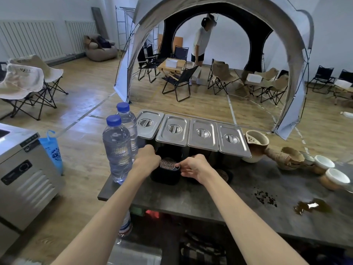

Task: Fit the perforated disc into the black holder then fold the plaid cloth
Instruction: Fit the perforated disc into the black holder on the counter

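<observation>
The bronze perforated disc (167, 163) lies on top of the black holder (165, 175) on the grey table, just in front of the steel lidded pans. My left hand (146, 158) grips the holder's left side and touches the disc's edge. My right hand (193, 166) pinches the disc's right edge against the holder's rim. A second patterned disc (225, 175) lies on the table, partly hidden behind my right hand. A dark plaid cloth (202, 253) lies below the table's near edge, dim and partly cut off.
Two water bottles (117, 148) stand left of the holder. Several steel lidded pans (202, 134) line the back edge. Ceramic pitcher (257, 144) and cups (324, 163) sit right. Spilled liquid (313, 206) and tea leaves (266, 197) mark the table. A steel appliance (24, 175) stands left; another person is in the tent.
</observation>
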`<action>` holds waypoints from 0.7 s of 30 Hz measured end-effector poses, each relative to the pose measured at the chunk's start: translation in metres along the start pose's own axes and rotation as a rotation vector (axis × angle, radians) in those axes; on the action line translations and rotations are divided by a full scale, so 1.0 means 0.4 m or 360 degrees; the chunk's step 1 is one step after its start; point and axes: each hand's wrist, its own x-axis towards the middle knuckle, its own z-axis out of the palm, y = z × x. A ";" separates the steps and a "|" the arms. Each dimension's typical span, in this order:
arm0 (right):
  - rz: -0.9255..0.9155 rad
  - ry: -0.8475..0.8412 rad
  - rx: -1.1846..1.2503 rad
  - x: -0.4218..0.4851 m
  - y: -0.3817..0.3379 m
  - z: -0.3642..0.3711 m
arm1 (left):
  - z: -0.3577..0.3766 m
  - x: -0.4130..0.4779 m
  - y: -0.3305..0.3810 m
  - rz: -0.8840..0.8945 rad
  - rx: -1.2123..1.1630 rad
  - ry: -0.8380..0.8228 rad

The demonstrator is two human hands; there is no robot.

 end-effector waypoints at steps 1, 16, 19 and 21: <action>-0.0008 0.0002 -0.0012 0.000 0.000 0.000 | -0.001 -0.002 0.004 0.0022 0.0040 0.0012; -0.0112 -0.0033 -0.0013 -0.043 0.011 -0.096 | -0.022 -0.037 0.052 0.0296 0.0141 0.0235; -0.0102 -0.0003 0.0018 -0.056 0.008 -0.155 | -0.021 -0.061 0.094 0.0361 0.0047 0.0148; -0.0070 0.0047 0.0038 -0.063 0.010 -0.198 | -0.009 -0.081 0.126 0.0431 -0.0049 0.0002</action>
